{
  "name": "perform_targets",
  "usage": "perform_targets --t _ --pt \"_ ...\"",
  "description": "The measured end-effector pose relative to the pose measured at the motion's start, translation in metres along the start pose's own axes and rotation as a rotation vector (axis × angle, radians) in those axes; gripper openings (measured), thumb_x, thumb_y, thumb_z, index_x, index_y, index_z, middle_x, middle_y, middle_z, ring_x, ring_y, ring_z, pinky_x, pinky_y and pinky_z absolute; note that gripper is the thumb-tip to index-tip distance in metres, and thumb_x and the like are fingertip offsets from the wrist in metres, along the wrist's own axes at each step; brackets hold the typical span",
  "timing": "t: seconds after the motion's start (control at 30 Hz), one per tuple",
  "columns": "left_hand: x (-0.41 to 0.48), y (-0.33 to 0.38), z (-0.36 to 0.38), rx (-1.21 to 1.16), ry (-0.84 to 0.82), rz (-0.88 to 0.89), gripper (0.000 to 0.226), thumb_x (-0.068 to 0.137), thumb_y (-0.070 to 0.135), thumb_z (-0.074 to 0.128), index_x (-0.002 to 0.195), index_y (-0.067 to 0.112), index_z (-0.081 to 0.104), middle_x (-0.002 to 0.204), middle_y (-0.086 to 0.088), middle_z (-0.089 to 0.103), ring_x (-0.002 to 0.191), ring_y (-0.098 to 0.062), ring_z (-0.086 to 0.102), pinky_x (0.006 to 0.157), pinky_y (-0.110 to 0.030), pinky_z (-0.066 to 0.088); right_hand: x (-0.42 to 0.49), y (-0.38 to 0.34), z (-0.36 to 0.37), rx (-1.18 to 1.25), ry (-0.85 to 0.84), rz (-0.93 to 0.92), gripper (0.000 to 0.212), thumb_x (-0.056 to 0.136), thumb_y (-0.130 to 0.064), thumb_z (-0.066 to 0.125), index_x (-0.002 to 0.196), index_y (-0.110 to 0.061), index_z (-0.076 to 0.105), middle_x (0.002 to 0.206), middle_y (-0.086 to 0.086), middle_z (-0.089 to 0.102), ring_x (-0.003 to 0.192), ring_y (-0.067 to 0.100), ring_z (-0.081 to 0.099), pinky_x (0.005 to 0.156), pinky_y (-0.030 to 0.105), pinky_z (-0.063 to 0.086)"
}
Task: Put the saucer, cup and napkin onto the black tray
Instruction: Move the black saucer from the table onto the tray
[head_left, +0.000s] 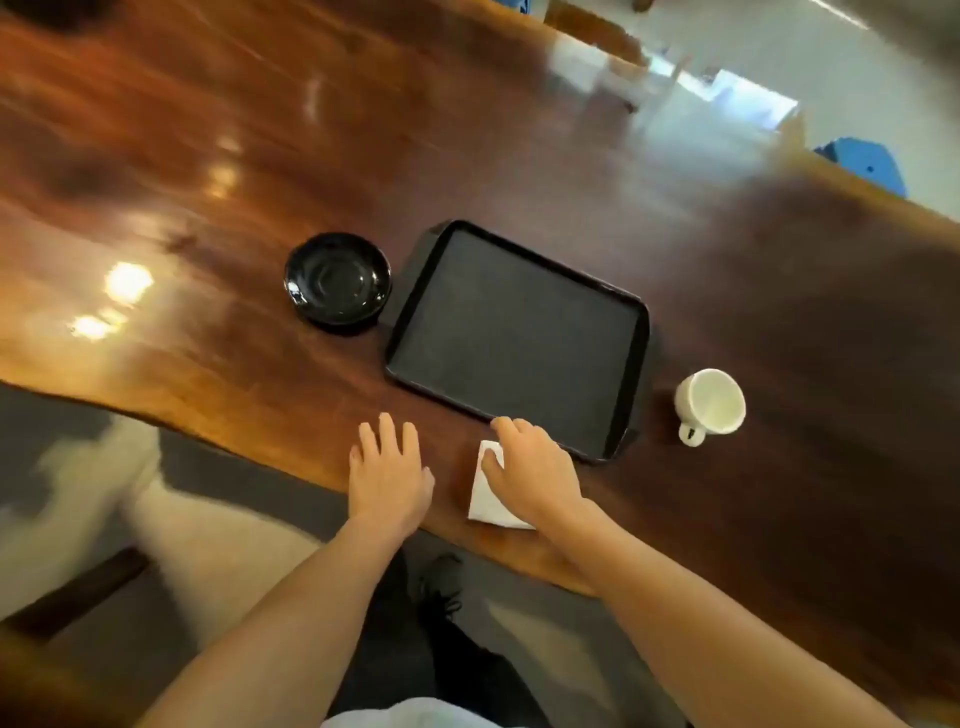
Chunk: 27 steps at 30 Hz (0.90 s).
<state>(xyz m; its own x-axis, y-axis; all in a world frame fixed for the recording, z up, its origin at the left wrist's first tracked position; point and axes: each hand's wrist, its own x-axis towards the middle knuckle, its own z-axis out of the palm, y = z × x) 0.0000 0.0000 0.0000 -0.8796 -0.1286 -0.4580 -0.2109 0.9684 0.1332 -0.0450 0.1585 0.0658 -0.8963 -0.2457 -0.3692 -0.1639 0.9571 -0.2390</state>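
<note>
The black tray (519, 338) lies empty in the middle of the wooden table. A black saucer (337, 280) sits just left of it, apart from the rim. A white cup (710, 402) stands to the tray's right, handle toward me. A folded white napkin (488, 493) lies near the table's front edge, below the tray. My right hand (535, 473) rests flat on top of the napkin, fingers spread, covering its right part and touching the tray's near rim. My left hand (389, 473) lies flat and empty on the table, left of the napkin.
The glossy wooden table (260, 156) has a wavy front edge beside my hands. A dark bench (72, 592) stands at the lower left. Blue objects (867, 161) lie beyond the far right edge. My legs show below the table.
</note>
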Motion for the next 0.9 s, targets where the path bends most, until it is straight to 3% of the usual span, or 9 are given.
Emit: perform_targets --t 0.13,0.33,0.47,0.6,0.73,0.9 --pt "0.023 -0.02 0.015 0.066 -0.053 0.061 0.083 0.101 0.058 0.036 0.164 0.017 0.003 0.171 -0.019 -0.001 0.156 -0.048 -0.001 0.123 -0.06 0.01 0.036 -0.033 0.002 0.078 0.026 0.004 0.055 0.1 -0.032 0.05 0.151 -0.019 0.034 0.139 0.002 0.054 0.119 0.021 0.057 0.089 0.038 0.056" --pt "0.038 -0.026 0.045 -0.001 0.066 0.108 0.09 0.092 0.07 0.04 0.163 0.018 0.022 0.168 -0.023 0.018 0.153 -0.052 0.013 0.12 -0.068 0.015 0.092 -0.071 0.007 0.171 0.058 0.002 0.061 0.098 -0.034 0.058 0.152 -0.023 0.031 0.145 0.0 0.049 0.116 0.017 0.06 0.086 0.031 0.057" --pt "0.045 -0.026 0.061 -0.03 0.114 0.097 0.091 0.09 0.073 0.037 0.162 0.019 0.025 0.168 -0.02 0.02 0.154 -0.051 0.014 0.122 -0.066 0.007 0.124 -0.084 0.01 0.178 0.047 -0.039 0.06 0.099 -0.034 0.056 0.152 -0.021 0.032 0.144 0.003 0.049 0.112 0.017 0.061 0.08 0.028 0.055" --pt "0.046 -0.025 0.067 -0.055 0.15 0.092 0.087 0.09 0.073 0.034 0.16 0.022 0.032 0.168 -0.018 0.022 0.154 -0.049 0.015 0.123 -0.065 0.009 0.158 -0.09 0.006 0.181 0.021 -0.101 0.057 0.099 -0.032 0.054 0.151 -0.016 0.035 0.142 0.006 0.05 0.111 0.019 0.06 0.079 0.028 0.05" --pt "0.048 -0.023 0.07 -0.066 0.18 0.053 0.086 0.088 0.075 0.035 0.158 0.026 0.035 0.169 -0.016 0.023 0.155 -0.046 0.016 0.123 -0.064 0.01 0.195 -0.102 0.003 0.224 0.011 -0.143 0.046 0.099 -0.029 0.054 0.14 -0.01 0.046 0.134 0.009 0.053 0.114 0.025 0.057 0.085 0.034 0.047" --pt "0.049 -0.025 0.074 -0.051 0.214 0.047 0.086 0.085 0.075 0.039 0.156 0.027 0.04 0.167 -0.016 0.027 0.153 -0.047 0.022 0.122 -0.063 0.011 0.239 -0.115 0.005 0.195 0.047 -0.162 0.025 0.098 -0.027 0.053 0.114 -0.008 0.055 0.118 0.008 0.054 0.092 0.026 0.058 0.077 0.039 0.05"
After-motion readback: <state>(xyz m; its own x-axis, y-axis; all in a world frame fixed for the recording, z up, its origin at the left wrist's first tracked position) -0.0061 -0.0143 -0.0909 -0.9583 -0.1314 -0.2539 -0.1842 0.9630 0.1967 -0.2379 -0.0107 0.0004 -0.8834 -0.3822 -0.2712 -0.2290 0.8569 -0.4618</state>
